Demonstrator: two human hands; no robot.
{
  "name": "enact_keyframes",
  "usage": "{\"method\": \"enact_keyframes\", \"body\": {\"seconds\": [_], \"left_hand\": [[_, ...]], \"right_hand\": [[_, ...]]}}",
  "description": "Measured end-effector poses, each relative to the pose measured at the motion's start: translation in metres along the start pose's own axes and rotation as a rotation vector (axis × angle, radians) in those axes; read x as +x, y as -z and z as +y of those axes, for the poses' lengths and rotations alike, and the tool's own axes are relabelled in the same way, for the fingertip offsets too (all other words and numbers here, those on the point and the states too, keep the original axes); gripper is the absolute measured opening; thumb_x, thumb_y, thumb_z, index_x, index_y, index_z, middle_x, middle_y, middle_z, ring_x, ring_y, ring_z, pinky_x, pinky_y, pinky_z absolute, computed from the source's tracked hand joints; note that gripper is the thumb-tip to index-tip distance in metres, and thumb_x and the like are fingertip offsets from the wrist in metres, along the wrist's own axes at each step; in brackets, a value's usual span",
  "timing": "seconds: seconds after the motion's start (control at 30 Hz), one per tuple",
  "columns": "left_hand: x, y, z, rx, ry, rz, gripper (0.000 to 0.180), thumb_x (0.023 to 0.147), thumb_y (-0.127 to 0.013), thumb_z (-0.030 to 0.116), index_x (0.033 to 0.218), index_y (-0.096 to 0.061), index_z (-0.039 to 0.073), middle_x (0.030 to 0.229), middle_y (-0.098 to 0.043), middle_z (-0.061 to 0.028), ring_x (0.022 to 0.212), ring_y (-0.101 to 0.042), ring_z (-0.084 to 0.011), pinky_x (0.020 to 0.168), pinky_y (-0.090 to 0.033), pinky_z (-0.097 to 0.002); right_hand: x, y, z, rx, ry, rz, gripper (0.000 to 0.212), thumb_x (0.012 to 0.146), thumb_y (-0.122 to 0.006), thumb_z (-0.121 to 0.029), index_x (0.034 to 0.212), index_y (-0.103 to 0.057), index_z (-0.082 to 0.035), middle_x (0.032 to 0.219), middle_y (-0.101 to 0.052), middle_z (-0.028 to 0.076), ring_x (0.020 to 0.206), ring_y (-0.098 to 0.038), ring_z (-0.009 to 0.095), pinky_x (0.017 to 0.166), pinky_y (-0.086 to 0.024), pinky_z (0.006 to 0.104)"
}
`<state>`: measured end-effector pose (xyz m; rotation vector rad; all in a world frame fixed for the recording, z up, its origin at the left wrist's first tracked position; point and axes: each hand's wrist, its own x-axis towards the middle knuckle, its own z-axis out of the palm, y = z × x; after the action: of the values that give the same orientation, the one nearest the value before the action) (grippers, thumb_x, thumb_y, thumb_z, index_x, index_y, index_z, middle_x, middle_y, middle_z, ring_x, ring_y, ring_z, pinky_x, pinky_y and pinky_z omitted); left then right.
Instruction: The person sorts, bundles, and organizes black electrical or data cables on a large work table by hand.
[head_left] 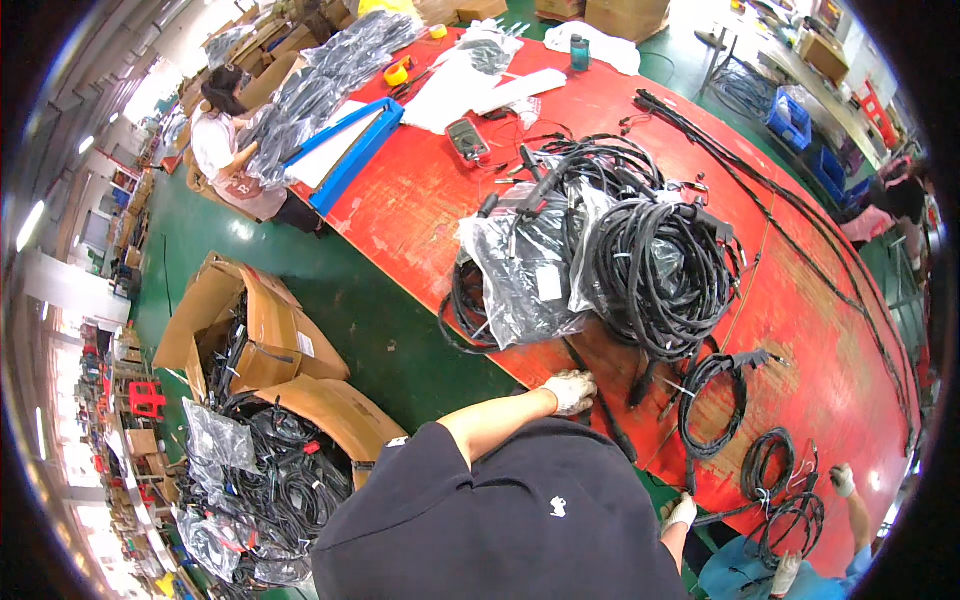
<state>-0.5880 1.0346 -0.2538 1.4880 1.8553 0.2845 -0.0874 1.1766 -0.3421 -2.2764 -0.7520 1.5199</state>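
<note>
My left hand [572, 392], in a whitish work glove, is at the near edge of the red table. Its fingers are bent against a black cable [613, 428] that slants down toward a thicker end at the edge. Farther right, my right hand [681, 511], gloved too, closes on a black cable at the table edge; its fingers are partly hidden. Just beyond it lies a small coiled black cable [712, 410]. A large heap of coiled black cables [662, 275] fills the table ahead, with a clear plastic bag [520, 285] of cable beside it.
Open cardboard boxes [318, 345] full of bagged black cables [280, 480] stand left on the green floor. A co-worker's gloved hands [787, 575] handle coils at lower right. Another person [225, 150] works far left near a blue-edged tray [372, 150]. Long cables [780, 195] line the far table edge.
</note>
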Motion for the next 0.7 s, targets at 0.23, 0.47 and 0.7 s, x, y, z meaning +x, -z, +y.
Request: {"method": "enact_keyframes", "body": {"seconds": [0.23,0.47,0.7], "left_hand": [[-0.005,-0.006,-0.014,0.006,-0.062,0.012,0.034,0.094,-0.062,0.033,0.120,-0.070,0.013,0.130,-0.059,-0.0125,0.124,-0.057,-0.0359,0.104,-0.047,-0.0506],[0.015,0.014,-0.009,0.032,-0.120,-0.071,0.036,0.090,-0.062,0.035,0.113,-0.073,0.010,0.118,-0.063,-0.0182,0.114,-0.060,-0.0391,0.099,-0.049,-0.0496],[0.022,0.007,-0.029,0.106,-0.245,-0.021,0.038,0.095,-0.062,0.038,0.118,-0.070,0.010,0.118,-0.066,-0.0208,0.113,-0.061,-0.0407,0.097,-0.049,-0.0514]], "right_hand": [[-0.023,-0.019,-0.003,-0.034,0.079,0.000,0.028,0.094,-0.059,-0.035,0.120,-0.059,-0.022,0.094,-0.057,0.002,0.070,-0.058,0.020,0.057,-0.048,0.0403],[-0.092,-0.034,-0.011,0.129,0.230,-0.003,0.046,0.094,-0.064,-0.027,0.133,-0.061,-0.003,0.098,-0.067,0.007,0.071,-0.059,0.017,0.060,-0.048,0.0315],[-0.074,-0.032,0.002,0.212,0.270,0.269,0.052,0.094,-0.066,-0.022,0.140,-0.055,0.003,0.130,-0.067,0.021,0.123,-0.064,0.028,0.102,-0.049,0.0362]]}}
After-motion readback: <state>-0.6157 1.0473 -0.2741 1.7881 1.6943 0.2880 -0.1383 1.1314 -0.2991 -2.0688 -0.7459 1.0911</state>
